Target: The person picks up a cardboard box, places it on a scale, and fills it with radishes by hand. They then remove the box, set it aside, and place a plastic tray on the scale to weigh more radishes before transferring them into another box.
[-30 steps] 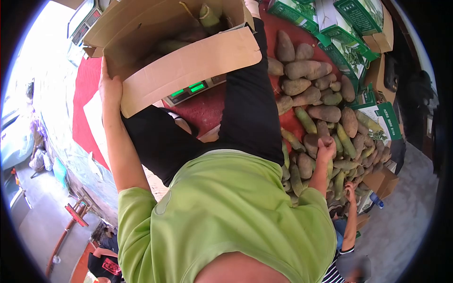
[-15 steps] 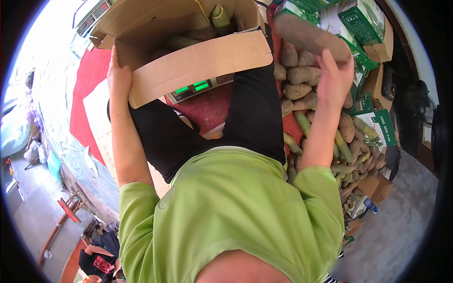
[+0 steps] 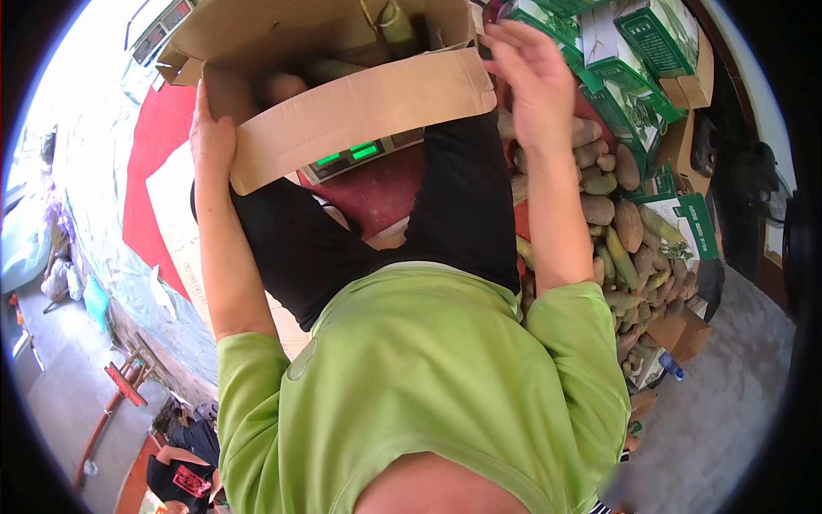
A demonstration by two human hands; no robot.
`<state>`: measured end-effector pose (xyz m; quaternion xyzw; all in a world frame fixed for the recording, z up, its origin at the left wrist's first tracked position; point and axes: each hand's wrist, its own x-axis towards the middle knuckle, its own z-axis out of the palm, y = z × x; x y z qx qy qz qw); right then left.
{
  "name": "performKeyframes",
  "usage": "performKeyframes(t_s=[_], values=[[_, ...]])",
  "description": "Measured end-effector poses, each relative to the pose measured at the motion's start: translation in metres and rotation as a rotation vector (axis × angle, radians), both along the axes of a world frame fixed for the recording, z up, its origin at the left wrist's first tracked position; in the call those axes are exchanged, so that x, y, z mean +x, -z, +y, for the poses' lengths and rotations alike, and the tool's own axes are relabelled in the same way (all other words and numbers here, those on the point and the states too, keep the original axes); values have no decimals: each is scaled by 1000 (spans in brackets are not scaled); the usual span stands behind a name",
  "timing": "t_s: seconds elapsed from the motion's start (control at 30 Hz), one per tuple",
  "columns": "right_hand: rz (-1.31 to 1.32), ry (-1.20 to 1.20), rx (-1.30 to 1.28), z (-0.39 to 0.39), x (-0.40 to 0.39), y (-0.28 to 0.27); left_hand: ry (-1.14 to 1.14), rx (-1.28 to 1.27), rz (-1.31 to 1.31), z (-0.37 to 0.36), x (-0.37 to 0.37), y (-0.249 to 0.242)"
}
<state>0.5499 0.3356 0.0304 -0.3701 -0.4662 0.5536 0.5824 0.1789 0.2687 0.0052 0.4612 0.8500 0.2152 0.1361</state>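
My left hand point(image 3: 212, 141) grips the left edge of an open cardboard box point(image 3: 368, 111), its thumb lying along the side wall. Inside the box are thick root vegetables; one with a green cut end point(image 3: 396, 24) stands up at the back, and a blurred brown one point(image 3: 284, 86) lies at the left. My right hand point(image 3: 539, 94) is at the box's right corner, fingers apart and slightly curled, with nothing visible in it. Below the box shows a scale point(image 3: 360, 158) with lit green displays.
Right of my leg is a pile of brown and green root vegetables point(image 3: 629, 231). Green printed cartons point(image 3: 659, 43) stand beyond it. Another scale point(image 3: 163, 34) is at the upper left. A person point(image 3: 180, 471) is at the lower left, near a wooden stool point(image 3: 127, 384).
My right hand has moved left from above the pile to the box corner and let go of the long brown root vegetable. A blurred brown one now shows inside the box. My left hand stays put.
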Motion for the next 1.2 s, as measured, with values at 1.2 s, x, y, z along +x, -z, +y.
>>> performKeyframes(t_s=[1.2], values=[[-1599,-453,-1087,-352,203,262,120,87,148,2,-20,20]])
